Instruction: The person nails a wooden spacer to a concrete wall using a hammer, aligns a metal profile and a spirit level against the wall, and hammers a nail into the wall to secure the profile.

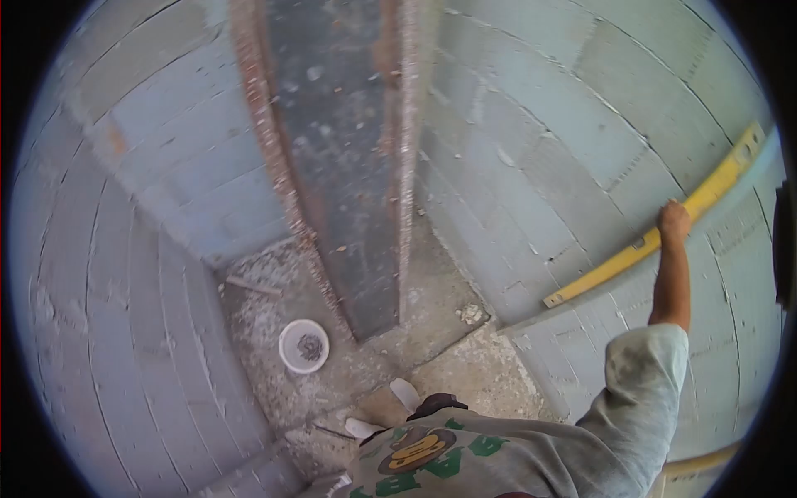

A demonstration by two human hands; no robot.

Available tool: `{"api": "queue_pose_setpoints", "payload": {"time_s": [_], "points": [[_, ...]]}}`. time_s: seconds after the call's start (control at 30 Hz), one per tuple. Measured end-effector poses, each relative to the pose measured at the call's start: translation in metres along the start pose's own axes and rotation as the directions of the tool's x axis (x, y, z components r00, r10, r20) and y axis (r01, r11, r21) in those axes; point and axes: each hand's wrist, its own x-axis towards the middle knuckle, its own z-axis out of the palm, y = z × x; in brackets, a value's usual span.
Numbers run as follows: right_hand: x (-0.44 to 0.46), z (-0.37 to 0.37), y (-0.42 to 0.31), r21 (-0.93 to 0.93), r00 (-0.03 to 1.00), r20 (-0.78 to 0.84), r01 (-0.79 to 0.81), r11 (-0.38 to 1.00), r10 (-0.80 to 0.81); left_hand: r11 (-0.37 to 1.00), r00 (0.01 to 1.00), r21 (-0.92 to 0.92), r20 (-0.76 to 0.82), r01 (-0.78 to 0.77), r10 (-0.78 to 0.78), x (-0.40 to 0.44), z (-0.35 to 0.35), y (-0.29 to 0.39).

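Note:
My right hand (673,221) is closed round a long yellow spirit level (606,261), gripping it near its middle. The level lies slantwise against the grey block wall (531,158) on the right, its upper end toward the far right and its lower end close to a corner of the wall. My right arm reaches out in a dirty grey sleeve. My left hand does not show.
A white bucket (304,346) with dark contents sits on the rough concrete floor (448,290). A rusty-edged steel column (340,149) rises before me. Block walls (124,332) stand on both sides. Rubble (471,314) lies near the right wall.

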Motion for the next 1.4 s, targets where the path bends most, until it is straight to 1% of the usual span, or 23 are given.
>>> {"api": "queue_pose_setpoints", "payload": {"time_s": [0.03,0.07,0.1,0.13,0.17,0.2,0.23,0.3,0.4,0.5,0.6,0.67,0.77,0.83,0.9,0.93,1.0,1.03,1.13,1.17,1.3,1.37,1.4], "points": [[0.016,0.049,0.022,-0.006,0.992,-0.111,0.052,0.999,-0.053,0.998,0.999,0.052,-0.004,0.036,-0.036,0.019,0.006,-0.017],[0.014,0.051,0.024,-0.052,0.997,-0.047,0.053,0.997,-0.055,0.992,0.997,0.108,-0.033,0.07,-0.066,0.039,0.008,-0.035],[0.012,0.072,0.036,-0.1,0.971,-0.159,0.166,0.981,-0.181,0.969,0.996,0.241,-0.082,0.05,-0.031,0.069,0.03,-0.076],[0.02,0.1,0.052,-0.012,0.973,-0.147,0.176,0.984,-0.176,0.982,0.976,0.148,-0.199,0.115,-0.084,0.072,0.038,-0.083],[0.01,0.098,0.049,0.025,0.985,-0.122,0.123,0.992,-0.119,0.976,0.979,0.176,-0.179,0.132,-0.1,0.059,0.03,-0.067],[0.002,0.082,0.037,0.068,0.998,0.055,0.009,0.998,-0.013,0.966,0.969,0.191,-0.209,0.174,-0.133,0.049,0.027,-0.053],[-0.013,0.062,0.025,0.115,0.993,0.108,-0.05,0.992,0.037,0.964,0.97,0.198,-0.198,0.178,-0.138,0.048,0.026,-0.051],[-0.032,0.057,0.017,0.121,0.996,0.078,-0.052,0.991,0.043,0.964,0.971,0.198,-0.193,0.176,-0.137,0.045,0.027,-0.05],[-0.047,0.077,0.006,0.305,0.996,-0.052,0.085,0.949,-0.073,0.973,0.964,0.16,-0.235,0.166,-0.126,0.041,0.03,-0.047],[-0.108,-0.008,-0.055,0.612,0.959,-0.168,0.282,0.739,-0.227,0.982,0.967,0.133,-0.233,0.131,-0.097,0.033,0.029,-0.047],[-0.106,0.025,-0.094,0.632,0.859,-0.274,0.499,0.593,-0.432,0.982,0.961,0.09,-0.241,0.165,-0.139,0.017,0.023,-0.027],[-0.133,-0.028,-0.177,0.762,0.794,-0.446,0.579,0.29,-0.413,0.973,0.958,0.084,-0.212,0.217,-0.195,0.017,0.02,-0.024],[-0.206,-0.152,-0.279,0.885,0.785,-0.465,0.405,-0.229,-0.409,0.99,0.963,0.001,-0.233,0.141,-0.137,0.012,0.017,-0.032],[-0.252,-0.232,-0.329,0.82,0.728,-0.536,0.329,-0.468,-0.427,0.991,0.983,-0.08,-0.138,0.109,-0.119,0.005,-0.002,-0.023],[-0.309,-0.319,-0.363,0.69,0.65,-0.643,0.264,-0.673,-0.404,0.994,0.967,-0.099,-0.245,0.044,-0.067,0.008,0.005,-0.032],[-0.32,-0.327,-0.387,0.743,0.555,-0.574,0.046,-0.668,-0.601,0.993,0.979,-0.114,-0.193,0.043,-0.065,0.008,-0.002,-0.031],[-0.373,-0.39,-0.413,0.645,0.435,-0.671,-0.058,-0.762,-0.601,0.988,0.987,-0.153,-0.158,0.006,-0.031,0.01,-0.02,-0.033],[-0.408,-0.425,-0.418,0.579,0.432,-0.698,-0.127,-0.805,-0.571,0.983,0.985,-0.178,-0.172,-0.035,0.004,0.012,-0.026,-0.034],[-0.49,-0.503,-0.434,0.417,0.257,-0.839,-0.259,-0.871,-0.479,0.964,0.959,-0.227,-0.273,-0.141,0.076,0.024,-0.053,-0.03],[-0.52,-0.531,-0.431,0.371,0.211,-0.858,-0.376,-0.849,-0.468,0.956,0.946,-0.243,-0.313,-0.167,0.086,0.028,-0.062,-0.026],[-0.618,-0.621,-0.429,0.281,0.03,-0.939,-0.509,-0.813,-0.344,0.935,0.848,-0.181,-0.498,-0.304,0.179,0.051,-0.094,-0.01],[-0.667,-0.656,-0.437,0.2,-0.007,-0.967,-0.639,-0.742,-0.255,0.893,0.725,-0.111,-0.632,-0.435,0.275,0.062,-0.1,-0.007],[-0.687,-0.671,-0.437,0.18,-0.022,-0.974,-0.672,-0.719,-0.224,0.897,0.737,-0.07,-0.599,-0.437,0.312,0.062,-0.109,-0.001]]}}
